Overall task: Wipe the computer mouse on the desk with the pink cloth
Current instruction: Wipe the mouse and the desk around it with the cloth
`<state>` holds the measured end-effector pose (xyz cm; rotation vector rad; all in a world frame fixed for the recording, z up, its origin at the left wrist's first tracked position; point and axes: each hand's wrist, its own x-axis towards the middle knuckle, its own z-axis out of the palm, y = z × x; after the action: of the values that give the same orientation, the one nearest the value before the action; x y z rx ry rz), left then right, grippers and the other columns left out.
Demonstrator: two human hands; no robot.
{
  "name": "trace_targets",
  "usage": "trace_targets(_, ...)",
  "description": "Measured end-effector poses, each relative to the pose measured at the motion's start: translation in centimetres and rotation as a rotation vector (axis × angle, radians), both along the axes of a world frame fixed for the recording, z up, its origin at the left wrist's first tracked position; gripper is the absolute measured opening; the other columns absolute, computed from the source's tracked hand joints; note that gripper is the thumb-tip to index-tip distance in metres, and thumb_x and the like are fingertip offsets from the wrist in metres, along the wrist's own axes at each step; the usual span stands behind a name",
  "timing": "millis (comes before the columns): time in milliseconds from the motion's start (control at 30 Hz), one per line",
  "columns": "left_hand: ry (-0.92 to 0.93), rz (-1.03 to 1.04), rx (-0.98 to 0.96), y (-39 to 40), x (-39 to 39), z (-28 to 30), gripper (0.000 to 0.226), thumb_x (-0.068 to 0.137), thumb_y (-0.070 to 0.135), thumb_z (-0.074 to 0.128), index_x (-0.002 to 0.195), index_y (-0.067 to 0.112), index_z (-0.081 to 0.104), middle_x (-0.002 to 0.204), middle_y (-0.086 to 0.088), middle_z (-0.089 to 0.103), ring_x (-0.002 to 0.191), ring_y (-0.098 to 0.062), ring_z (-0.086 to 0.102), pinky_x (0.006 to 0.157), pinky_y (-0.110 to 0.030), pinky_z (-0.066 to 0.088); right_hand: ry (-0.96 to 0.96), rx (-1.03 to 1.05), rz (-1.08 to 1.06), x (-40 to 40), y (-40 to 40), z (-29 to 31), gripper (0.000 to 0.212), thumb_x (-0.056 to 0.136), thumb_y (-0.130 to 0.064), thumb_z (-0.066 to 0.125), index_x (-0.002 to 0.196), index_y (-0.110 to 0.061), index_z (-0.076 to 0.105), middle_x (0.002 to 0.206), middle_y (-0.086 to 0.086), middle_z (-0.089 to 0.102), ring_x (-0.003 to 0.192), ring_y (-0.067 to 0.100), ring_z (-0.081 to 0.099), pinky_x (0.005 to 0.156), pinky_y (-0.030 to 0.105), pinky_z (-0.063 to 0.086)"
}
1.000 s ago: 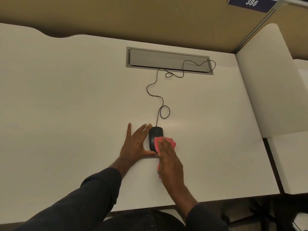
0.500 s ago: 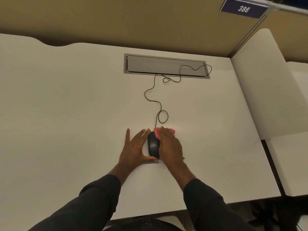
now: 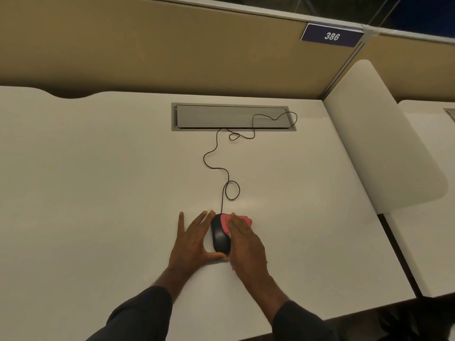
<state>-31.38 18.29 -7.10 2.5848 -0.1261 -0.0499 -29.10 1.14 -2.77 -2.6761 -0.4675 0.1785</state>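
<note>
Head camera looks down on a broad white desk, bare but for what lies around the hands. Beyond the fingertips a grey cable hatch is set into the desk, and a thin black cord loops from it down to the computer mouse, which sits between the two hands. The left hand lies flat and spread on the desk just left of the mouse, thumb curled round its near end, holding nothing. The right hand is flat too, fingers together, pressing the pink cloth onto the mouse's right flank and far end; cloth shows only past the fingertips. To wipe well, I judge the left hand should brace the mouse while the right draws the cloth over the top and both sides, keeping clear of the cord.
</note>
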Motion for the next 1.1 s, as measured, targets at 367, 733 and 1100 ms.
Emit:
trace_targets(367, 0.014, -0.02, 0.031, 0.1, 0.0, -0.3, 0.123, 0.065, 0.097, 0.046, 0.156, 0.017, 0.025, 0.159, 0.002, 0.034, 0.148, -0.014, 0.03, 0.119, -0.065, 0.004, -0.001, 0.013, 0.051, -1.4, -0.9, 0.0, 0.09, 0.055, 0.002, 0.091, 0.137, -0.003, 0.053, 0.141, 0.013, 0.054, 0.128, 0.031, 0.054, 0.102, 0.042, 0.046)
trace_targets(733, 0.022, -0.025, 0.061, 0.1, 0.1, -0.5, 0.123, 0.065, 0.097, 0.045, 0.157, 0.017, 0.024, 0.16, 0.001, 0.033, 0.148, -0.014, 0.028, 0.119, -0.065, 0.003, 0.079, -0.063, 0.022, 2.0, 0.0, 0.9, 0.075, 0.085, -0.01, 0.072, 0.15, -0.019, 0.036, 0.157, 0.0, 0.032, 0.147, 0.02, 0.025, 0.12, 0.039, 0.027)
trace_targets(1100, 0.044, -0.02, 0.052, 0.2, 0.1, -0.6, 0.123, 0.064, 0.097, 0.045, 0.158, 0.021, 0.018, 0.16, 0.003, 0.031, 0.149, -0.013, 0.026, 0.12, -0.064, 0.0, 0.031, -0.039, 0.01, -1.1, -0.9, 0.4, 0.084, 0.066, 0.005, 0.08, 0.143, -0.009, 0.048, 0.148, 0.007, 0.047, 0.136, 0.027, 0.045, 0.109, 0.042, 0.039)
